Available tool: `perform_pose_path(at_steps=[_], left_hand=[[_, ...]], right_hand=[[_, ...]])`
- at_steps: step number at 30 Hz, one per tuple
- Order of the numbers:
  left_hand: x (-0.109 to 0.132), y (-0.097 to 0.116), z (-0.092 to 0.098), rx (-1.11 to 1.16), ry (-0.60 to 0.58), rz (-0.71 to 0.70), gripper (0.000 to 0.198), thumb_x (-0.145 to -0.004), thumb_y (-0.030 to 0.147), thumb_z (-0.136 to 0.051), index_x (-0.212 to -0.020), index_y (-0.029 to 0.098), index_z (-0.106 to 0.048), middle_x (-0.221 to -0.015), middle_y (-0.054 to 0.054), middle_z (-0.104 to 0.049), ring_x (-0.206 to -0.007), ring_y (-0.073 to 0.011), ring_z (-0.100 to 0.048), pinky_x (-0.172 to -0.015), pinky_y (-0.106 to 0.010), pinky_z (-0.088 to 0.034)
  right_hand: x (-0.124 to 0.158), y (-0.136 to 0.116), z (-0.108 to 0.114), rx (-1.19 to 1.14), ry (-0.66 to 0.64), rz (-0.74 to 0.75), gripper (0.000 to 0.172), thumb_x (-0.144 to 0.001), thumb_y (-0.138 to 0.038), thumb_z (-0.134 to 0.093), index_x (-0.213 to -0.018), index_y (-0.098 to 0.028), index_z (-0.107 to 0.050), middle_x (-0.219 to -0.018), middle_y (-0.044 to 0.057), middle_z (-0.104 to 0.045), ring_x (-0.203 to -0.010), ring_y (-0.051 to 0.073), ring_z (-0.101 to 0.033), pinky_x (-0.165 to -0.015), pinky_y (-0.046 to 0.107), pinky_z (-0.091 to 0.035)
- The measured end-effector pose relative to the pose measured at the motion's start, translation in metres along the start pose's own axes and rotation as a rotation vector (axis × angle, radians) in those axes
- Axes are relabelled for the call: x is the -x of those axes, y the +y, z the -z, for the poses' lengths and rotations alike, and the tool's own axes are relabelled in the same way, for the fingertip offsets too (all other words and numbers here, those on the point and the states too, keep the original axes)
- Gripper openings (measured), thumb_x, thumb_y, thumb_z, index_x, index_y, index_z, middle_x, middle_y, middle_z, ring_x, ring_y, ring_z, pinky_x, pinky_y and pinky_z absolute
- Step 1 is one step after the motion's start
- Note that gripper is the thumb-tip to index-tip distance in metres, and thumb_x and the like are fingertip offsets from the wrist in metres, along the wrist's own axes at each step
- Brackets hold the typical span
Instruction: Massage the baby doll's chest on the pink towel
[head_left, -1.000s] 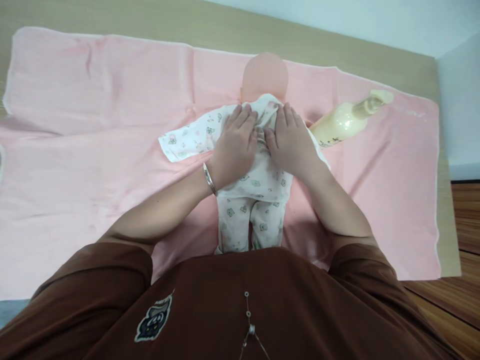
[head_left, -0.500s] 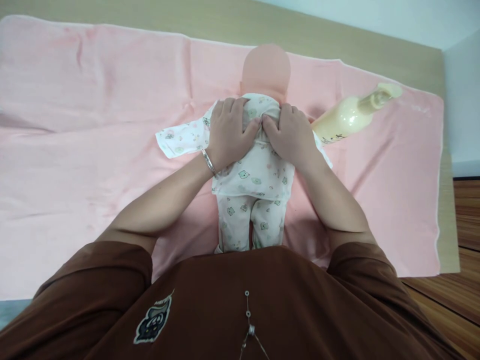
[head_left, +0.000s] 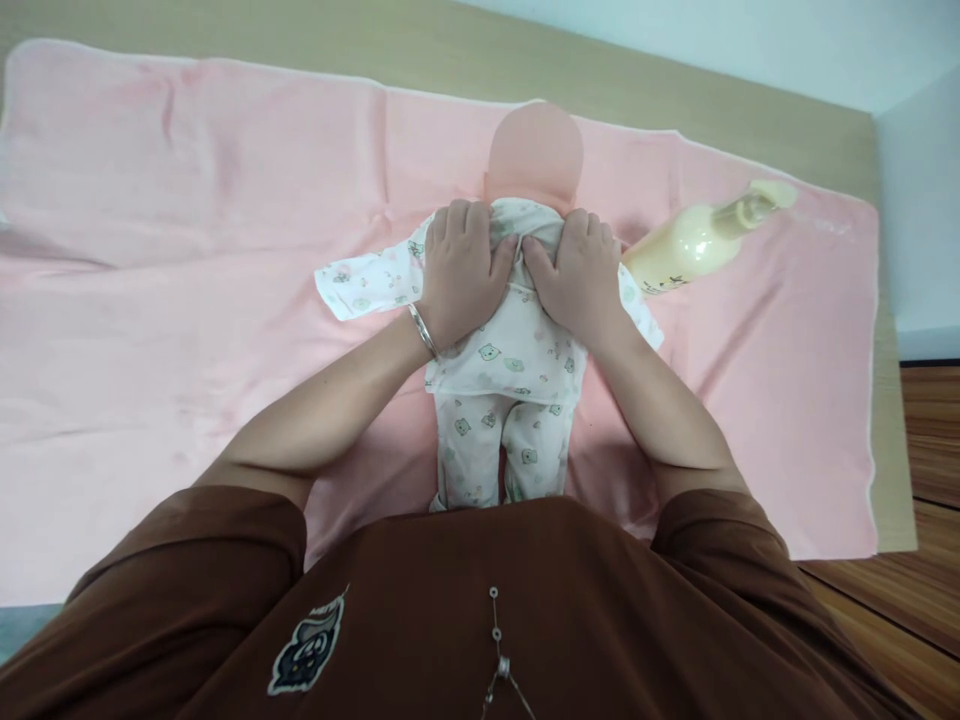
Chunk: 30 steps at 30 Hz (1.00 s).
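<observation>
A baby doll (head_left: 510, 350) in a white printed top and trousers lies face down, its bald head (head_left: 536, 150) pointing away from me. On the left side of its upper back rests my left hand (head_left: 461, 265), fingers bent over the shoulder and thumb angled toward the spine. My right hand (head_left: 581, 270) holds the other shoulder the same way. The two thumbs lie close together, and the cloth is creased between them. Both hands are closed around the doll's shoulders; the fingertips are partly hidden. Its feet are hidden behind my brown shirt.
A pale yellow pump bottle (head_left: 694, 240) lies tilted just right of the doll, near its sleeve. Under everything spreads a pink cloth (head_left: 225, 250) on a wooden table (head_left: 660, 90). Wood flooring (head_left: 934, 460) shows past the table's right edge.
The whole view has shifted slightly, so the doll's head and bottle sit a bit lower. My hands keep their place on the doll's upper back, with barely any thumb movement.
</observation>
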<state>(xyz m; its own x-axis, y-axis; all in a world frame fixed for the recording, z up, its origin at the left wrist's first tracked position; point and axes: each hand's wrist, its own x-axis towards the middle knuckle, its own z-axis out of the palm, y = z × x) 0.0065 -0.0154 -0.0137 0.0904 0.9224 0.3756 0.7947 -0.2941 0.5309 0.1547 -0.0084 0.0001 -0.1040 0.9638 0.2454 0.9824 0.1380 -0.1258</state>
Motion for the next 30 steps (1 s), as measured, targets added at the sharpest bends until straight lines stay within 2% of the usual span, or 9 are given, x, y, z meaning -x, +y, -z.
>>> perform_pose_path(at_steps=[6, 8, 11, 14, 17, 20, 24, 27, 30], left_hand=[[0.014, 0.024, 0.02, -0.01, -0.055, -0.169, 0.018, -0.093, 0.02, -0.038, -0.11, 0.018, -0.046, -0.116, -0.01, -0.046, -0.114, -0.0265, -0.041, -0.1, -0.043, -0.035], [0.01, 0.02, 0.021, 0.037, -0.071, -0.155, 0.02, -0.091, 0.019, -0.04, -0.11, 0.018, -0.047, -0.117, -0.009, -0.048, -0.114, -0.0256, -0.043, -0.102, -0.041, -0.035], [-0.002, 0.004, 0.019, 0.08, -0.137, -0.077, 0.018, -0.09, 0.02, -0.041, -0.106, 0.021, -0.05, -0.112, -0.007, -0.053, -0.111, -0.024, -0.047, -0.102, -0.039, -0.038], [-0.01, -0.007, 0.016, 0.078, -0.208, 0.003, 0.021, -0.092, 0.026, -0.037, -0.108, 0.022, -0.05, -0.113, -0.008, -0.055, -0.114, -0.0253, -0.047, -0.103, -0.042, -0.036], [-0.005, -0.001, 0.018, 0.065, -0.193, -0.005, 0.03, -0.093, 0.03, -0.037, -0.12, 0.021, -0.045, -0.124, -0.009, -0.049, -0.123, -0.0267, -0.039, -0.109, -0.045, -0.028], [0.008, 0.017, 0.026, 0.035, -0.178, -0.083, 0.035, -0.093, 0.027, -0.038, -0.126, 0.018, -0.041, -0.133, -0.009, -0.041, -0.13, -0.0263, -0.031, -0.113, -0.044, -0.022], [0.018, 0.03, 0.031, 0.025, -0.196, -0.163, 0.037, -0.094, 0.024, -0.037, -0.129, 0.012, -0.039, -0.138, -0.011, -0.035, -0.133, -0.0254, -0.025, -0.114, -0.042, -0.021], [0.011, 0.019, 0.025, 0.048, -0.182, -0.131, 0.037, -0.094, 0.026, -0.037, -0.128, 0.012, -0.04, -0.138, -0.011, -0.036, -0.132, -0.0251, -0.027, -0.113, -0.042, -0.024], [-0.002, 0.001, 0.016, 0.09, -0.175, -0.076, 0.031, -0.094, 0.028, -0.036, -0.123, 0.017, -0.044, -0.13, -0.009, -0.045, -0.127, -0.0244, -0.035, -0.111, -0.043, -0.028]], right_hand=[[0.005, 0.0, 0.014, 0.029, -0.113, 0.065, 0.049, -0.095, -0.05, -0.021, -0.109, -0.009, -0.044, -0.106, 0.015, -0.049, -0.106, 0.032, -0.046, -0.088, 0.047, -0.038], [0.013, -0.004, 0.023, 0.047, -0.151, 0.129, 0.048, -0.095, -0.045, -0.026, -0.12, -0.006, -0.04, -0.119, 0.018, -0.046, -0.114, 0.033, -0.041, -0.095, 0.048, -0.035], [0.029, -0.013, 0.037, 0.077, -0.168, 0.216, 0.059, -0.092, -0.039, -0.035, -0.135, 0.0, -0.023, -0.139, 0.022, -0.029, -0.129, 0.035, -0.026, -0.107, 0.049, -0.024], [0.039, -0.022, 0.044, 0.059, -0.185, 0.227, 0.064, -0.09, -0.035, -0.038, -0.138, 0.002, -0.017, -0.144, 0.021, -0.021, -0.134, 0.035, -0.017, -0.111, 0.05, -0.017], [0.034, -0.02, 0.043, 0.002, -0.23, 0.192, 0.062, -0.091, -0.034, -0.035, -0.138, 0.003, -0.019, -0.144, 0.021, -0.022, -0.135, 0.033, -0.017, -0.112, 0.048, -0.018], [0.017, -0.007, 0.036, -0.061, -0.269, 0.149, 0.058, -0.094, -0.039, -0.029, -0.136, 0.002, -0.026, -0.141, 0.021, -0.028, -0.134, 0.031, -0.021, -0.112, 0.047, -0.021], [0.004, 0.005, 0.03, -0.082, -0.264, 0.105, 0.059, -0.096, -0.046, -0.024, -0.132, 0.0, -0.033, -0.138, 0.021, -0.034, -0.132, 0.03, -0.026, -0.11, 0.048, -0.024], [0.014, -0.004, 0.033, -0.014, -0.238, 0.146, 0.061, -0.095, -0.042, -0.03, -0.136, 0.004, -0.025, -0.141, 0.023, -0.028, -0.133, 0.032, -0.022, -0.111, 0.048, -0.021], [0.031, -0.018, 0.04, 0.044, -0.211, 0.211, 0.065, -0.092, -0.037, -0.039, -0.138, 0.005, -0.02, -0.143, 0.023, -0.021, -0.134, 0.034, -0.018, -0.112, 0.048, -0.018]])
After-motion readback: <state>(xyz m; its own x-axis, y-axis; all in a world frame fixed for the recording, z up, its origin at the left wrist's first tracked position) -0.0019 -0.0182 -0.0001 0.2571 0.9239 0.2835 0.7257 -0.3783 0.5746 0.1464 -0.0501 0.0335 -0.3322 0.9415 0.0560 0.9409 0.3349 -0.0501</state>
